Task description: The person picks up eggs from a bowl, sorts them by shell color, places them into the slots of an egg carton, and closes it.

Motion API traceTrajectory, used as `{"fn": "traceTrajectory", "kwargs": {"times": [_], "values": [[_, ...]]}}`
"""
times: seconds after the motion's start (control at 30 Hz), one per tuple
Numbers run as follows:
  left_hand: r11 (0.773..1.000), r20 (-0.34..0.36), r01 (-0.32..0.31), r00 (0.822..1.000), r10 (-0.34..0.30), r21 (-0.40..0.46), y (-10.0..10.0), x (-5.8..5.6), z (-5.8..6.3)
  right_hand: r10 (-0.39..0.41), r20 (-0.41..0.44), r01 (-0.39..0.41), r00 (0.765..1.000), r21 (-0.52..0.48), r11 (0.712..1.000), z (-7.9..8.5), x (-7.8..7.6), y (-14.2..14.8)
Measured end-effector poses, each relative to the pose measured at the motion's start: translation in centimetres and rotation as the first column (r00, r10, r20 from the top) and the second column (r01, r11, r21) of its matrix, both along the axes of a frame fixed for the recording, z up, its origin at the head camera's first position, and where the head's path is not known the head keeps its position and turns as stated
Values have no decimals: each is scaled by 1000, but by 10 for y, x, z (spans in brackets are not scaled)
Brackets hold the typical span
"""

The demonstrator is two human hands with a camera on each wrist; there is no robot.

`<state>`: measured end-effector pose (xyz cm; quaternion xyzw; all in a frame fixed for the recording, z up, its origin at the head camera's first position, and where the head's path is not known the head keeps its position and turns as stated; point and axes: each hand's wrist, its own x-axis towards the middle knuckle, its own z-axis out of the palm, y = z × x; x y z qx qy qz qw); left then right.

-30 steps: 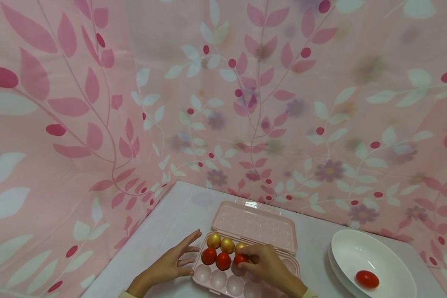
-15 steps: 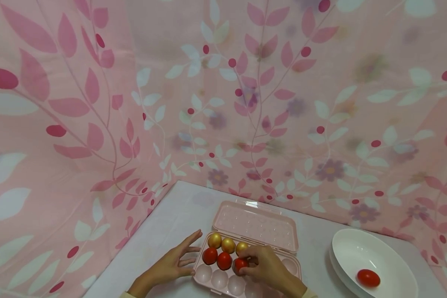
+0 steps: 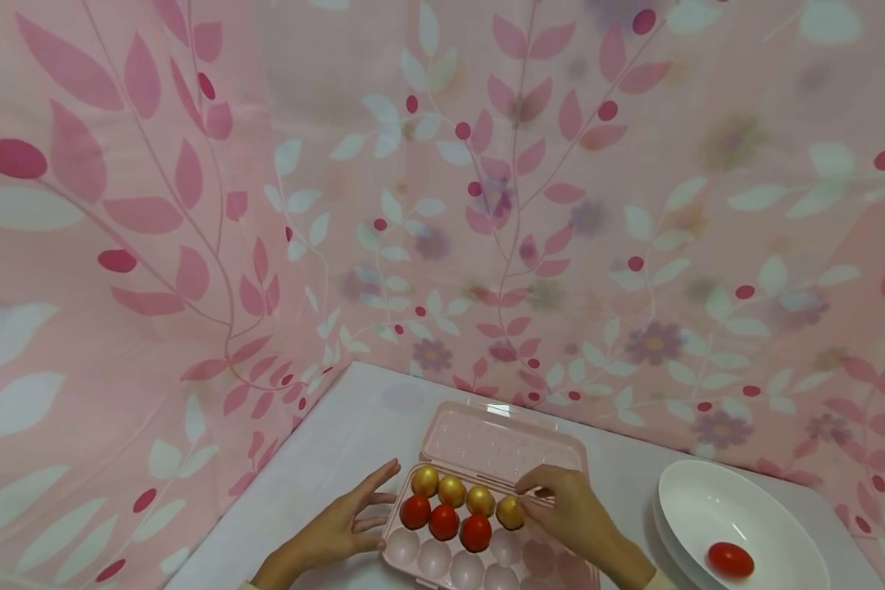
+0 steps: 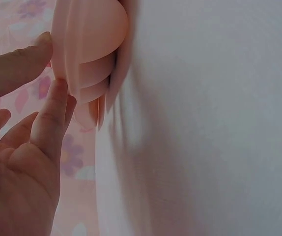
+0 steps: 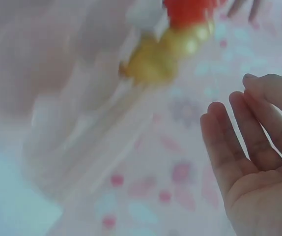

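Note:
A pink plastic egg carton [image 3: 433,557] lies open on the table, its lid [image 3: 472,434] tipped back. Several gold eggs [image 3: 451,492] fill part of the back row; three red eggs [image 3: 444,522] sit in the row before it. At the carton's left end is my left hand [image 3: 332,528], fingers extended; in the left wrist view the thumb and a fingertip touch the carton's rim [image 4: 65,54]. My right hand [image 3: 571,512] hovers over the carton's right side, beside the rightmost gold egg [image 3: 510,513]. The right wrist view shows its loosely bent fingers [image 5: 246,128] holding nothing.
A white bowl [image 3: 701,487] stands on the table at right with one red egg [image 3: 731,560] inside. The front-row cups of the carton hold no eggs. Flowered pink cloth [image 3: 560,246] hangs behind and at the left of the white tabletop [image 3: 347,418].
My right hand has let go of the third red egg, which now sits in its cup, and has moved right and back. The left hand has stayed at the carton's edge.

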<state>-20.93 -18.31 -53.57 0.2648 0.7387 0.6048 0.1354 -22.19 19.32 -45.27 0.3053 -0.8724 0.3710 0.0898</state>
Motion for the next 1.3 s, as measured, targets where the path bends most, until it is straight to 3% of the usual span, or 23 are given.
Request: {"fn": "traceTrajectory", "kwargs": {"times": [0.1,0.23,0.33,0.5,0.6,0.73,0.87,0.93,1.03,1.1,1.3], "values": [[1000,0,-8,1000,8,-1,0,0,0,-76,-120,79,990,26,997,10,-4,26],[1000,-1,-2,1000,2,12,-1,0,0,-183,-238,197,954,37,980,18,-3,63],[1000,8,-1,1000,1,15,-2,1,-1,-250,-277,272,928,43,961,16,2,90],[1000,18,-10,1000,10,7,-2,3,0,-340,-267,372,902,81,925,4,10,136],[1000,18,-12,1000,12,1,-1,4,1,-389,-217,421,895,128,898,-5,14,164],[1000,14,-16,1000,16,-8,-1,4,2,-461,-66,461,885,269,846,-13,18,197],[1000,18,-20,1000,21,-16,-1,4,3,-502,76,438,862,389,811,-17,18,218],[1000,19,-23,1000,23,-20,-1,3,4,-516,137,421,845,424,802,-19,17,224],[1000,19,-24,1000,25,-19,-1,3,3,-546,238,384,803,493,780,-23,13,228],[1000,15,-20,1000,20,-14,-1,2,3,-562,261,370,785,529,763,-27,12,230],[999,19,-22,1000,22,-29,1,2,1,-574,241,371,783,559,741,-36,10,241]]}}
